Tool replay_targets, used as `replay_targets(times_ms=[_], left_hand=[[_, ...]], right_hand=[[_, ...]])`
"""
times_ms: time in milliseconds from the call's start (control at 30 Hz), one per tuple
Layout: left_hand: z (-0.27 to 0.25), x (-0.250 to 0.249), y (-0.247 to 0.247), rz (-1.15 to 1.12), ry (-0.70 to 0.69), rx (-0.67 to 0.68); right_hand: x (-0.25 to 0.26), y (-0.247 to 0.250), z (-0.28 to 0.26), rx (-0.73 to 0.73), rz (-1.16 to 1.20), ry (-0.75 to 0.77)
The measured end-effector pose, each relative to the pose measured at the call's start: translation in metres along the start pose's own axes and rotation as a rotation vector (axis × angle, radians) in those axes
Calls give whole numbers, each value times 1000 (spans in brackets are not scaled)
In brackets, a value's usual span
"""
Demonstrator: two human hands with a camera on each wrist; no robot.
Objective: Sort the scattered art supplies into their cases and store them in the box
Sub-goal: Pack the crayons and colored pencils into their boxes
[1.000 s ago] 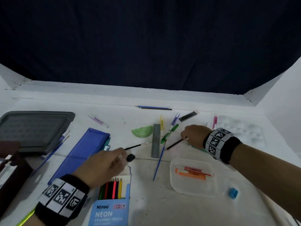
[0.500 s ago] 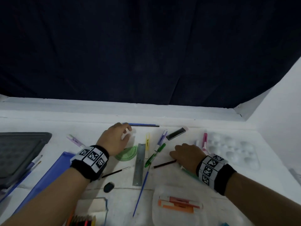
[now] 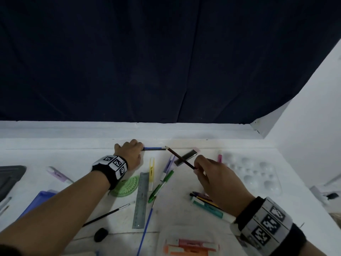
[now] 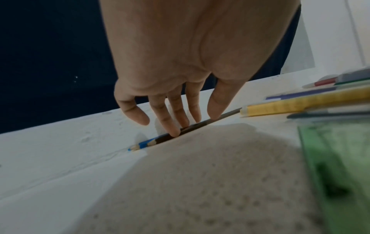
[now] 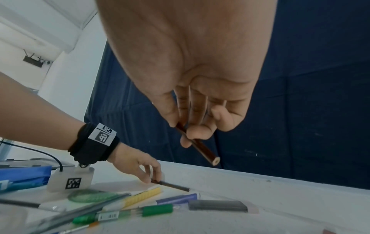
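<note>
Brown pencil (image 3: 181, 158) pinched in right grip (image 3: 219, 183) above pens; left grip (image 3: 129, 152), fingers straight, touches blue pencil (image 3: 154, 148)

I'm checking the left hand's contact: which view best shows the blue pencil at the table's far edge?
Left wrist: the blue coloured pencil shows its sharpened tip, left hand fingers resting on it. Head view shows only its blunt end beyond the hand; right wrist shows a dark, distant length.
</note>
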State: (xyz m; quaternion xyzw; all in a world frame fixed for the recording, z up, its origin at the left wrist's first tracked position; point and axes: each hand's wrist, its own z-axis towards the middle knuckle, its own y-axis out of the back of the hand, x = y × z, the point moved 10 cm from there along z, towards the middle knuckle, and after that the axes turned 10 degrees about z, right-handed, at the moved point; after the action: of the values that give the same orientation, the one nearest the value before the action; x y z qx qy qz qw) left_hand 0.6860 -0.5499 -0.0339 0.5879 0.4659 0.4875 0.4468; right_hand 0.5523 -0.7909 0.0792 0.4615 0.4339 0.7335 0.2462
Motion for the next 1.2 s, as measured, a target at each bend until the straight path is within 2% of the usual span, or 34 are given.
replay_targets(times_ms=[333, 600, 700, 767, 867, 933, 1033, 1200], left_hand=[[-7, -4, -2, 71, -41, -45], [-46, 7, 5, 94, -33, -28], [-79, 25, 32, -80, -17, -140], [-115, 39, 60, -304, -51, -284], [-194, 59, 111, -554, -115, -539], [-246, 75, 128, -683, -90, -620], [-302, 98, 126, -914, -45, -642], [-345, 123, 74, -1139, 49, -583]], right_hand=[[5, 1, -11, -44, 98, -19], [22, 6, -23, -82, 200, -25], [34, 8, -25, -95, 293, -40], [48, 7, -27, -96, 364, -41], [70, -2, -34, -85, 476, -58], [85, -15, -40, -58, 530, -82], [110, -41, -49, -10, 669, -110], [145, -91, -61, 90, 853, -113]])
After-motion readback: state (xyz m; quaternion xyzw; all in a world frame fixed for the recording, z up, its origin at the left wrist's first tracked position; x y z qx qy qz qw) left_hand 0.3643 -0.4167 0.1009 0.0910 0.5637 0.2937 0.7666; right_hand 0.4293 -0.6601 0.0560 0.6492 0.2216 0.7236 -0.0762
